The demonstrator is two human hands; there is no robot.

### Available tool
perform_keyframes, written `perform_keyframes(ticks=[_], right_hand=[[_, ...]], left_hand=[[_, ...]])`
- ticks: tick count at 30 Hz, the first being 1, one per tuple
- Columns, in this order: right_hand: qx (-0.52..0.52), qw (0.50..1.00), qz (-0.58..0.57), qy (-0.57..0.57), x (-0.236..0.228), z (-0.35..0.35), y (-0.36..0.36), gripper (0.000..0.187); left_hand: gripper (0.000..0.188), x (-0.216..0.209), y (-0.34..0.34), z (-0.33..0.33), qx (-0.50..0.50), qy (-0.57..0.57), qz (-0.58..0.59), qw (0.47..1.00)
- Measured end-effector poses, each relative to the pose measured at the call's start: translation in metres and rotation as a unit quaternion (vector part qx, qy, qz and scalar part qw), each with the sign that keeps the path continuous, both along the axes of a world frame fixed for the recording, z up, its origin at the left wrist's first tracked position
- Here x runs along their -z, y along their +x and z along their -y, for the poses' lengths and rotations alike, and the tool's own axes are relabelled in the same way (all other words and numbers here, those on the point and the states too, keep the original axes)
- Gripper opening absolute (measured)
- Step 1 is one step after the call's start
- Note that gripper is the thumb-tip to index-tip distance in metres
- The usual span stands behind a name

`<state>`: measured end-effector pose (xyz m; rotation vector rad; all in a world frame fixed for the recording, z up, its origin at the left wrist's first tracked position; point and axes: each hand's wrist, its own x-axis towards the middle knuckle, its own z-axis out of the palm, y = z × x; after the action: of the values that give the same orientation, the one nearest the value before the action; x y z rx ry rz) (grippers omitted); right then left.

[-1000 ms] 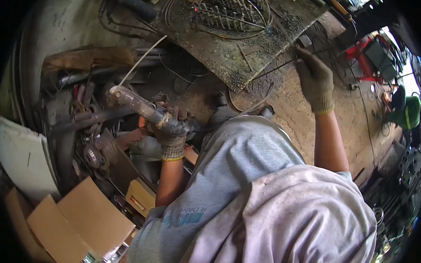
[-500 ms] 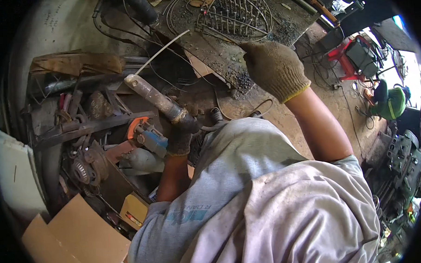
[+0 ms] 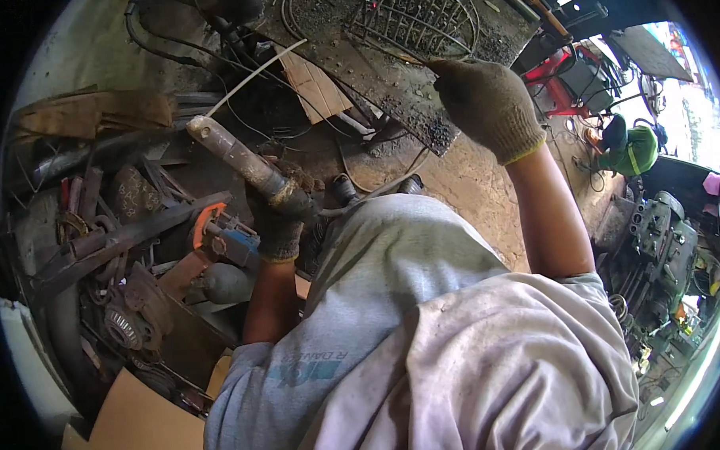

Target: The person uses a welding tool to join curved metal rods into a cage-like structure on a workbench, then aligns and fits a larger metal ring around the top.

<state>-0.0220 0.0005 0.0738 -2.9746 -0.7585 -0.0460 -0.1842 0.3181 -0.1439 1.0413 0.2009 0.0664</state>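
My left hand (image 3: 276, 220), in a dark knit glove, grips a welding electrode holder (image 3: 239, 162). A long, thin, pale welding rod (image 3: 259, 74) sticks out of its scuffed grey head toward the upper right, and a cable leaves its rear end near my body. My right hand (image 3: 487, 105), in a brown knit glove with a yellow cuff, is closed near the metal worktable. A thin dark rod reaches its fingers, but what they hold is mostly hidden. Just beyond lies a metal rack of rods (image 3: 420, 20) inside a wire ring.
The grimy worktable (image 3: 355, 74) carries dark slag bits. At left are scrap metal, an angle grinder (image 3: 233, 237) and a cardboard box (image 3: 145, 423). A person in green (image 3: 631, 148) crouches at right, near a red stool (image 3: 557, 83) and machinery (image 3: 662, 238). Cables cross the floor.
The view has shifted, so the worktable sits higher and the person in green further left. Both hands keep their grips; the right appears slightly up and right, the left slightly left.
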Motion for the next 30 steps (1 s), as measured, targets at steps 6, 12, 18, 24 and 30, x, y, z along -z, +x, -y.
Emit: perform_keyframes(ticks=[6, 12, 18, 24, 30], right_hand=[[-0.012, 1.000, 0.018, 0.014, 0.018, 0.016, 0.004, 0.032], [-0.005, 0.999, 0.012, 0.032, 0.014, 0.016, 0.001, 0.030], [0.056, 0.997, -0.023, -0.040, -0.012, -0.024, -0.017, 0.030], [0.057, 0.990, -0.028, 0.124, -0.049, -0.007, -0.044, 0.030], [0.233, 0.908, 0.060, 0.342, 0.015, 0.089, -0.034, 0.029]], left_hand=[[0.050, 0.034, 0.006, -0.020, -0.045, 0.222, -0.017, 0.974], [0.050, -0.002, 0.012, -0.002, -0.050, -0.044, -0.058, 0.996], [0.053, -0.006, 0.021, -0.008, 0.057, -0.319, -0.003, 0.946], [0.052, 0.000, 0.006, -0.009, 0.006, -0.183, -0.028, 0.983], [0.037, -0.007, 0.001, -0.004, -0.089, -0.071, -0.033, 0.993]])
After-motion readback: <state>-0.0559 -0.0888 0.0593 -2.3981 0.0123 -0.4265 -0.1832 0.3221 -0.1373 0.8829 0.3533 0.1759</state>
